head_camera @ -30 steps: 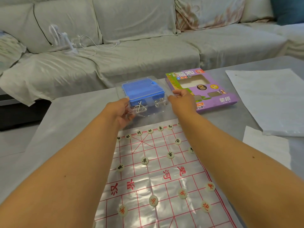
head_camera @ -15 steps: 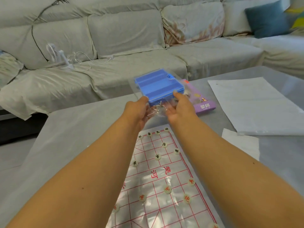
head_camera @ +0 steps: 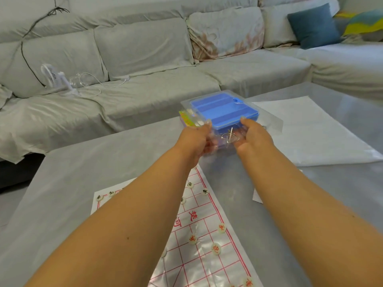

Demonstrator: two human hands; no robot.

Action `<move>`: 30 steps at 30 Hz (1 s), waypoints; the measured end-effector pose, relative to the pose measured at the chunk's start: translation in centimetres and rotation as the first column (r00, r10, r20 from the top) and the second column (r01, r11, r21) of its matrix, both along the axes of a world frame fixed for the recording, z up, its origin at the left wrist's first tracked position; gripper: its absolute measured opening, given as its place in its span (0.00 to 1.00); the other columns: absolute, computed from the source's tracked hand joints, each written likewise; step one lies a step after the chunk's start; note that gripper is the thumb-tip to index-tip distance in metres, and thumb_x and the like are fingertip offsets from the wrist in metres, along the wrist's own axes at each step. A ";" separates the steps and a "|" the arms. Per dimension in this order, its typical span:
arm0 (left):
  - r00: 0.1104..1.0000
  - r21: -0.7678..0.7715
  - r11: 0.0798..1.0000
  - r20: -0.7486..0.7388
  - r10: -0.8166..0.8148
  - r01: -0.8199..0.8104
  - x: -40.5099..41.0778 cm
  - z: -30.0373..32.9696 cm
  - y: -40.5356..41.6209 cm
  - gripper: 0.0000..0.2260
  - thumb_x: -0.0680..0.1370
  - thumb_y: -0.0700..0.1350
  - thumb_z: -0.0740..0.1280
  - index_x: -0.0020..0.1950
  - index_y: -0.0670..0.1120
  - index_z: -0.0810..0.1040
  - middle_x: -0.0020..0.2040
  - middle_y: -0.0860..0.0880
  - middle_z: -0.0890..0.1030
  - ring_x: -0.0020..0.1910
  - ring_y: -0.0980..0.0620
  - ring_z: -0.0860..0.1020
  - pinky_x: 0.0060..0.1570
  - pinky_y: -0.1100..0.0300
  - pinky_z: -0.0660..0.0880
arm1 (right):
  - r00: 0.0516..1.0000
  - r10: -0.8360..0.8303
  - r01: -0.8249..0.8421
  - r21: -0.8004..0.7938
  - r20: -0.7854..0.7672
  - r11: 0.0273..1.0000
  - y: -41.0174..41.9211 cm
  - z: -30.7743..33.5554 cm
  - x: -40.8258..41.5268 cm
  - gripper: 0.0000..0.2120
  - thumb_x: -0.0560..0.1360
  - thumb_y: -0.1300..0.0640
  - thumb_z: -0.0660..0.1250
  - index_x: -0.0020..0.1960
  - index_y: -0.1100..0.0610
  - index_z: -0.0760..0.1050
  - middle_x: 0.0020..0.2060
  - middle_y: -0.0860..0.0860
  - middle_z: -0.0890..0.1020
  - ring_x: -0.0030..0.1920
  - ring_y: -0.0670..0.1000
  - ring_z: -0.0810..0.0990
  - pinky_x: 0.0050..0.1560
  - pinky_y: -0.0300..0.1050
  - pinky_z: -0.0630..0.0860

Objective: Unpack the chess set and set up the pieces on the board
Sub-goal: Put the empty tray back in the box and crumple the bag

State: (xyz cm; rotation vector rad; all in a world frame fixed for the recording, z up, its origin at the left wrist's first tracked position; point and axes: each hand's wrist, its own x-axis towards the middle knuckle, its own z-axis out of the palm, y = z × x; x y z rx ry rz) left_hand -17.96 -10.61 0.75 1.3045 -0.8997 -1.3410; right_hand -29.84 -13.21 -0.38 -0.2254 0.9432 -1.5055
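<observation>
Clear tray [head_camera: 267, 119] with blue box [head_camera: 219, 110] in both hands' [head_camera: 195, 139] [head_camera: 253, 137] grip.

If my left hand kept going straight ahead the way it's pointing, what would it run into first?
The left hand already grips the clear plastic tray that holds the blue box. Just past its fingertips lies the purple game box, likely first, then the sofa. Depth is hard to judge.

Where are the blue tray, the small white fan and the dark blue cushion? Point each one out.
blue tray [head_camera: 222, 109]: head view, on its ridged blue top face.
small white fan [head_camera: 50, 75]: head view, on its round grille, on the sofa seat.
dark blue cushion [head_camera: 314, 25]: head view, on the middle of its front face.
</observation>
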 end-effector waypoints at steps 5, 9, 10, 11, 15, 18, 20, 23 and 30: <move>0.911 0.039 0.992 0.402 0.093 -0.119 1.4 -1.8 -1.5 0.07 0.80 0.43 0.58 0.50 0.42 0.74 0.45 0.41 0.78 0.41 0.44 0.76 0.43 0.52 0.79 | 0.998 -0.064 0.064 -0.014 -0.005 0.998 0.0 0.2 -3.8 0.11 0.73 0.65 0.68 0.55 0.62 0.76 0.50 0.58 0.83 0.46 0.57 0.84 0.46 0.60 0.80; 0.399 0.014 0.995 0.916 -0.052 0.098 3.0 -4.1 -1.1 0.15 0.75 0.36 0.59 0.57 0.46 0.79 0.64 0.41 0.71 0.61 0.40 0.73 0.59 0.51 0.72 | 0.997 -0.078 0.078 -0.025 -0.016 0.997 0.6 0.2 -6.3 0.04 0.75 0.64 0.66 0.49 0.60 0.76 0.49 0.57 0.83 0.44 0.55 0.84 0.43 0.55 0.82; 0.302 0.040 0.985 0.949 -0.090 0.168 3.1 -4.7 -1.1 0.17 0.75 0.36 0.59 0.59 0.48 0.79 0.70 0.43 0.66 0.68 0.40 0.66 0.65 0.51 0.67 | 0.997 -0.082 0.082 -0.015 -0.016 0.997 0.6 0.1 -6.8 0.04 0.74 0.64 0.66 0.49 0.59 0.76 0.48 0.56 0.83 0.44 0.55 0.84 0.40 0.53 0.82; 0.237 0.064 0.972 0.964 -0.119 0.225 3.0 -5.1 -1.0 0.18 0.76 0.36 0.60 0.61 0.51 0.79 0.74 0.45 0.61 0.72 0.42 0.59 0.69 0.52 0.61 | 0.996 -0.084 0.084 -0.005 -0.015 0.996 0.7 -0.1 -7.2 0.05 0.74 0.63 0.67 0.49 0.59 0.77 0.48 0.56 0.83 0.43 0.54 0.84 0.37 0.51 0.82; 0.115 0.148 0.929 0.974 -0.197 0.340 2.3 -6.6 -1.9 0.19 0.78 0.41 0.59 0.65 0.57 0.75 0.78 0.49 0.54 0.74 0.45 0.53 0.71 0.53 0.56 | 0.996 -0.085 0.085 0.007 -0.004 0.996 1.0 -1.0 -8.2 0.07 0.74 0.63 0.67 0.52 0.58 0.77 0.48 0.56 0.84 0.43 0.54 0.85 0.36 0.49 0.81; 0.002 0.232 0.902 0.968 -0.250 0.363 2.0 -7.2 -2.5 0.18 0.79 0.44 0.58 0.67 0.59 0.72 0.79 0.50 0.49 0.73 0.43 0.54 0.70 0.51 0.59 | 0.997 -0.080 0.080 0.018 -0.001 0.997 1.3 -1.5 -8.5 0.08 0.74 0.63 0.67 0.53 0.58 0.77 0.47 0.55 0.84 0.43 0.53 0.84 0.35 0.47 0.81; -0.063 0.268 0.893 0.963 -0.264 0.361 2.1 -7.5 -3.0 0.17 0.80 0.46 0.58 0.67 0.59 0.72 0.79 0.51 0.47 0.72 0.41 0.58 0.69 0.50 0.62 | 0.997 -0.081 0.082 0.029 -0.004 0.996 1.6 -1.8 -8.7 0.08 0.74 0.62 0.67 0.53 0.58 0.77 0.47 0.55 0.84 0.43 0.53 0.84 0.35 0.47 0.81; -0.173 0.295 0.881 0.953 -0.247 0.369 2.2 -8.0 -3.9 0.17 0.80 0.46 0.58 0.68 0.54 0.72 0.79 0.49 0.47 0.69 0.40 0.64 0.67 0.50 0.67 | 0.997 -0.072 0.072 0.033 0.000 0.997 2.3 -2.2 -9.1 0.06 0.75 0.62 0.66 0.52 0.58 0.76 0.45 0.55 0.84 0.41 0.52 0.84 0.35 0.47 0.81; -0.152 0.183 0.883 0.980 -0.128 0.433 2.8 -7.8 -4.3 0.19 0.77 0.41 0.60 0.69 0.46 0.70 0.76 0.46 0.58 0.68 0.41 0.68 0.63 0.57 0.66 | 0.996 -0.090 0.090 0.010 -0.016 0.996 4.8 -1.7 -10.5 0.03 0.74 0.63 0.66 0.46 0.57 0.77 0.33 0.51 0.84 0.35 0.50 0.84 0.34 0.45 0.81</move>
